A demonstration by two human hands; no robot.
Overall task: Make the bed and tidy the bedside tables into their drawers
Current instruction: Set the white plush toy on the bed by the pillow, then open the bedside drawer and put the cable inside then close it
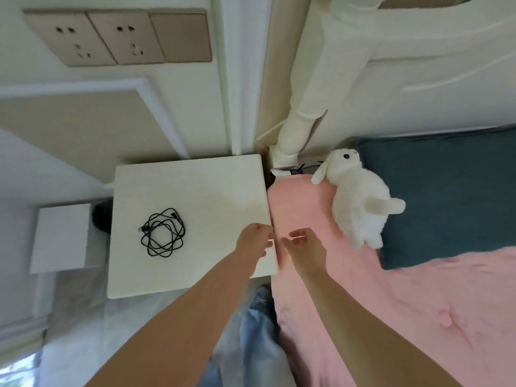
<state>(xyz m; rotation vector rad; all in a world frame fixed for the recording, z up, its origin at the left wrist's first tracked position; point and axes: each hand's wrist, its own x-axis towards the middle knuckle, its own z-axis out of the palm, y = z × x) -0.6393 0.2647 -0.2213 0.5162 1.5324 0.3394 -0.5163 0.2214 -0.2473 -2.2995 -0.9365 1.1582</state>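
Hands between bedside surface and bed

My left hand (252,243) and right hand (305,247) hovered, fingers loosely curled on nothing. The coiled black cable (163,232) lay left on the surface (217,191); I judged tidying it next, which called for reaching left and opening a drawer.

Coiled black cable (163,232) lies on white bedside table (212,191); both hands empty.
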